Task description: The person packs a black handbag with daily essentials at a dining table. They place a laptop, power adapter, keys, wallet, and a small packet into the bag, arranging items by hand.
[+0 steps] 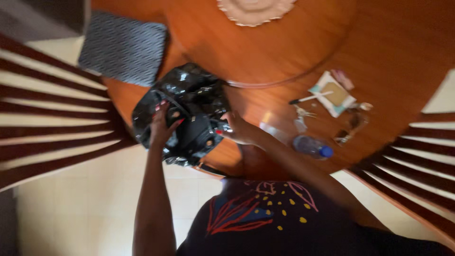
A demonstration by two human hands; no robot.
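A glossy black handbag (189,95) sits at the near edge of a round wooden table (284,52). My left hand (162,124) grips the bag's left side, fingers curled over its rim. My right hand (235,128) holds the bag's right side near a metal fitting. The frame is blurred, so the bag's opening is hard to make out.
A patterned grey cushion (124,46) lies at the table's far left. A plastic bottle with a blue cap (313,147), keys (303,113), a small packet with a brush (332,97) and sunglasses (350,129) lie to the right. A lace doily (256,10) sits in the centre. Slatted wooden chairs (52,123) flank both sides.
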